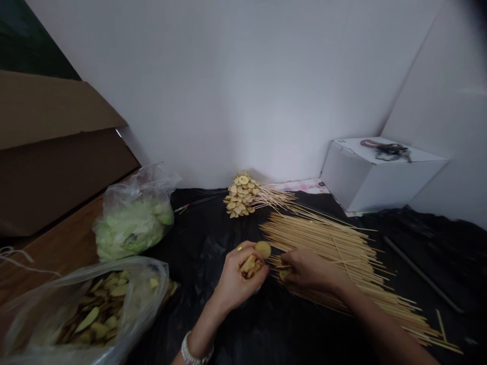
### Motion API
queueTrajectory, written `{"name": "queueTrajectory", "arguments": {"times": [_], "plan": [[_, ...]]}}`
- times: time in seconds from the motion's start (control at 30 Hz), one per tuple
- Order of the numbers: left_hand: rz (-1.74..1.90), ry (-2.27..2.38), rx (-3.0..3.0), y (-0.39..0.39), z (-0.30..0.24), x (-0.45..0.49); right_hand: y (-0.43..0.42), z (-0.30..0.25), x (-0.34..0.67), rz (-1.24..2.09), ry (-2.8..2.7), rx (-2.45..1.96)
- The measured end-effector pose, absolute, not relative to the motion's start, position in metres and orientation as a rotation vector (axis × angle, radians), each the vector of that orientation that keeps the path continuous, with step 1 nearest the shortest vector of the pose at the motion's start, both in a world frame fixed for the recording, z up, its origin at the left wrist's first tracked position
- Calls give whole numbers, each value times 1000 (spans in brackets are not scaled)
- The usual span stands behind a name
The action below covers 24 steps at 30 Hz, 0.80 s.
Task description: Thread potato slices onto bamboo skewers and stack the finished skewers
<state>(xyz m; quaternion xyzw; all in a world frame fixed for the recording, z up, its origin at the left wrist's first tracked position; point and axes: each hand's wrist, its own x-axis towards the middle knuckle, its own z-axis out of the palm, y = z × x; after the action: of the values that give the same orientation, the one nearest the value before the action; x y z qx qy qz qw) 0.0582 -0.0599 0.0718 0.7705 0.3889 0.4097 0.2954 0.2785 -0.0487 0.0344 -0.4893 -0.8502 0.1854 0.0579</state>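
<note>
My left hand (241, 279) is cupped around a small stack of potato slices (251, 266). One round slice (263, 249) stands out flat beyond its fingertips. Just to the right, my right hand (302, 269) is closed in a pinch at the near-left ends of the bamboo skewers, apparently on a skewer, with a potato slice (282, 275) showing by its fingers. The hand partly hides what it grips. Many loose bamboo skewers (323, 238) lie in a wide layer under and behind the right hand. Further back rests a pile of skewered potato slices (240, 195).
An open plastic bag of potato slices (150, 309) sits at the lower left, below a bag of pale green vegetable pieces (131, 223). Black sheeting (205, 243) covers the work surface. A white box (361, 177) stands at the back right; a cardboard box (49, 167) is at left.
</note>
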Motion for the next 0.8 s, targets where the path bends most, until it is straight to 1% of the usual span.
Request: {"name": "queueTrajectory", "arguments": {"times": [0.2,0.4,0.63,0.8], "plan": [[1198,975,1960,-57,68,57,-49,34,278,636,-2554,-1508],[1191,968,1889,-57,65,55,-49,37,280,670,-2534,-1461],[1232,941,1874,-57,67,54,-48,44,280,625,-2390,-1449],[1227,935,1891,-55,73,52,-49,47,272,517,-2249,-1416]]}}
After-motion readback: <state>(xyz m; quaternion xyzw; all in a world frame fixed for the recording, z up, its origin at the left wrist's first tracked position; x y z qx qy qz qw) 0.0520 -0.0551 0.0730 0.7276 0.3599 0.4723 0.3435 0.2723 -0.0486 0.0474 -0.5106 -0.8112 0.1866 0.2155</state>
